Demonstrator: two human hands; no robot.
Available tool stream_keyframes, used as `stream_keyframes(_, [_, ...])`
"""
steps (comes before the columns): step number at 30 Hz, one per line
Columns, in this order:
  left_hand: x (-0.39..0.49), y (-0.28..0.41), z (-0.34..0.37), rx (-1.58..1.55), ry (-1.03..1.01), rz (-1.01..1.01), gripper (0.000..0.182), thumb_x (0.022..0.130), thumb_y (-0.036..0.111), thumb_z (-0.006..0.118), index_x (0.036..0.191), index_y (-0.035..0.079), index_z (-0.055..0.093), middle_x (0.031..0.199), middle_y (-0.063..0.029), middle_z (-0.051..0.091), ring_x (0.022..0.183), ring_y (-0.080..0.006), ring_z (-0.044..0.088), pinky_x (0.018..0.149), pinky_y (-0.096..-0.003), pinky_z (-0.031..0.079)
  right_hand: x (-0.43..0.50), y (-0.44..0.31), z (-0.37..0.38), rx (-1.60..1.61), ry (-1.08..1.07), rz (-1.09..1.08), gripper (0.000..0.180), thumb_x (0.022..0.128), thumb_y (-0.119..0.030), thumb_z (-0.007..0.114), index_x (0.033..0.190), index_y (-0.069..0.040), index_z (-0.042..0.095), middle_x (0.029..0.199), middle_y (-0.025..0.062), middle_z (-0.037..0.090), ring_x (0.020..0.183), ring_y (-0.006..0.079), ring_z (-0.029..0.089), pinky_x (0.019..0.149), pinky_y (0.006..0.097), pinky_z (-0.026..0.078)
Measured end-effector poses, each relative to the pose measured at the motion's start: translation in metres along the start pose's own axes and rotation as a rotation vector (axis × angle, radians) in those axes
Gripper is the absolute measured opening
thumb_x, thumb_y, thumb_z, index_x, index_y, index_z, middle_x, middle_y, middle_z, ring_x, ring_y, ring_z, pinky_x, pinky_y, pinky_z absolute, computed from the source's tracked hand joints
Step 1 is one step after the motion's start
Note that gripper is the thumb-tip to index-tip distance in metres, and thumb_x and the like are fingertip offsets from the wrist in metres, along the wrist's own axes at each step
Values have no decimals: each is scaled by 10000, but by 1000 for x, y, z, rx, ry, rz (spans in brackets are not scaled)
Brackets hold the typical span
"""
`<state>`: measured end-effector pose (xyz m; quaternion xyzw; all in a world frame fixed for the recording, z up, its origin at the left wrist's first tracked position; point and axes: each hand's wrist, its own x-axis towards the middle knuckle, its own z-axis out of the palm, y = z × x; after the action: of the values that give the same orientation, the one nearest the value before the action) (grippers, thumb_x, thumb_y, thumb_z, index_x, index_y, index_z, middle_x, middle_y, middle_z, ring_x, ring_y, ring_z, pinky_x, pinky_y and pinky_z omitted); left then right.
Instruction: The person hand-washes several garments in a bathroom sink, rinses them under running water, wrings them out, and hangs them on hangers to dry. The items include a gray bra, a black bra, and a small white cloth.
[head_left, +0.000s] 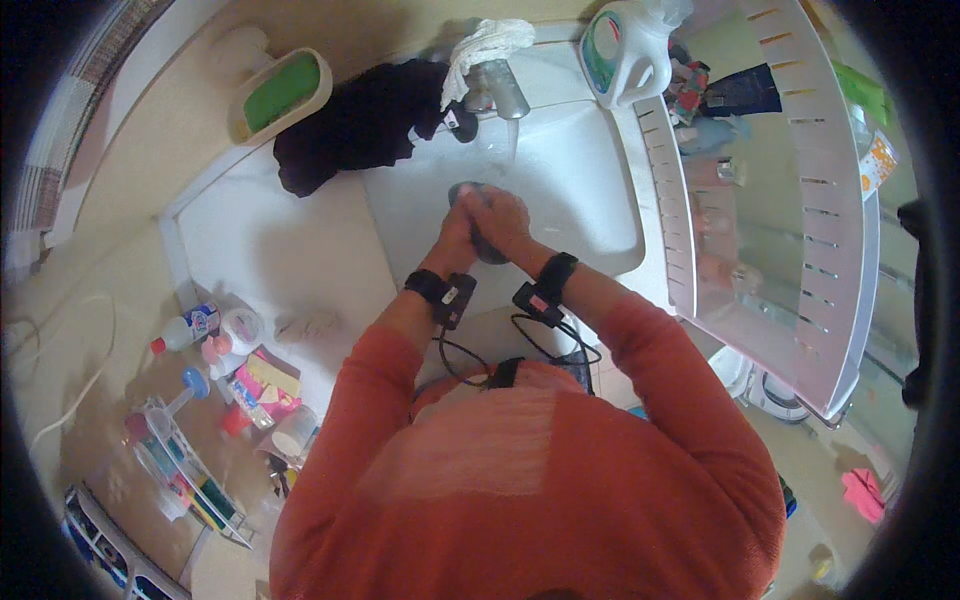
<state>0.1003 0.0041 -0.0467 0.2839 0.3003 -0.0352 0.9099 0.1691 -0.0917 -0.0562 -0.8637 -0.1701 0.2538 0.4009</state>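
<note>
Over a white sink basin (585, 202), my left hand (454, 232) and my right hand (501, 217) are pressed together around a dark, wet-looking cloth item (489, 251). Parts of it stick out above and below my fingers; its exact kind cannot be told. Just beyond my hands, a stream of water (513, 142) falls from a grey faucet (504, 90). A white cloth (487, 49) is draped over the faucet. Black garments (360, 120) lie in a heap at the back rim, left of the faucet, and a small dark piece (463, 126) hangs beside it.
A detergent jug (626, 56) stands at the basin's back right corner. A slotted white plastic shelf (825, 225) rises on the right. At back left is a tray with a green pad (281, 91). Bottles (187, 328), brushes and packets crowd the left side.
</note>
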Motion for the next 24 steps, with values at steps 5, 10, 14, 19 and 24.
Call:
stream_keyframes(5, [3, 15, 32, 269, 266, -124, 483, 976, 477, 512, 1251, 83, 571, 1130, -57, 644, 1079, -199, 603, 942, -358, 484, 6, -13, -32, 216, -16, 141, 556, 904, -533, 550, 951, -2, 705, 886, 212, 695, 891, 397, 663, 822, 467, 505])
stream_keyframes(10, [0, 39, 3, 756, 97, -3, 664, 897, 559, 551, 1349, 78, 483, 1309, -122, 527, 1181, -311, 524, 988, -512, 422, 31, 25, -74, -164, -37, 169, 572, 898, -544, 555, 1024, -5, 701, 1006, 180, 702, 959, 362, 657, 864, 478, 498])
stream_keyframes(14, [7, 38, -43, 579, 400, -241, 846, 837, 633, 574, 1488, 148, 334, 1536, -110, 266, 1304, -380, 401, 1013, -592, 379, 59, 75, -73, -531, 259, -39, 754, 890, -562, 564, 1451, -89, 391, 1325, 223, 524, 1186, 435, 513, 1006, 545, 393])
stream_keyframes(19, [12, -3, -38, 385, 13, -120, 600, 922, 426, 614, 1393, 111, 420, 1382, -107, 469, 1198, -283, 523, 926, -468, 496, 57, 110, 20, 27, -163, -10, 565, 941, -386, 578, 1372, -39, 465, 1208, 179, 605, 1102, 304, 576, 977, 421, 441])
stream_keyframes(24, [2, -2, -3, 230, 35, -230, 512, 882, 387, 692, 1284, 105, 547, 1175, -64, 625, 1021, -204, 630, 849, -395, 544, 31, 86, -6, 600, -434, 211, 481, 949, -393, 582, 1307, -74, 545, 1147, 105, 629, 1022, 208, 589, 885, 362, 487])
